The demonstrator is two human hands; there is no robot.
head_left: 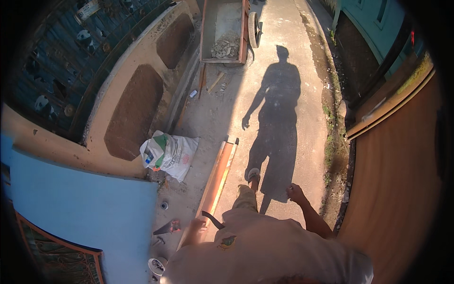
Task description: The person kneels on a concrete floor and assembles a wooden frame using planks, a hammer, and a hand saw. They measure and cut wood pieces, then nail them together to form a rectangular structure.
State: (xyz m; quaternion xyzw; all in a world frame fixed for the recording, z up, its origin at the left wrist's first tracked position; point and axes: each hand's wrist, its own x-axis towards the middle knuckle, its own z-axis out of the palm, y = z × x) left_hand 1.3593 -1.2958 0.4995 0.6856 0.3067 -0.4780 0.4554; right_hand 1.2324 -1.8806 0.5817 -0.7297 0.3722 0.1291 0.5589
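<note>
Left hand point(196, 229) grips one dark tool point(213, 219); one white sack point(169, 154) lies near.

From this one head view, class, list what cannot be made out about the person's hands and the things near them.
- Left hand: in shadow beside the curved dark tool; its grip cannot be told.
- Right hand: small, fingers unclear; open or shut cannot be told.
- White printed sack: contents hidden.
- Small red-handled tool on the ground: too small to identify.
- Wooden cart: cut off by the top edge.
</note>
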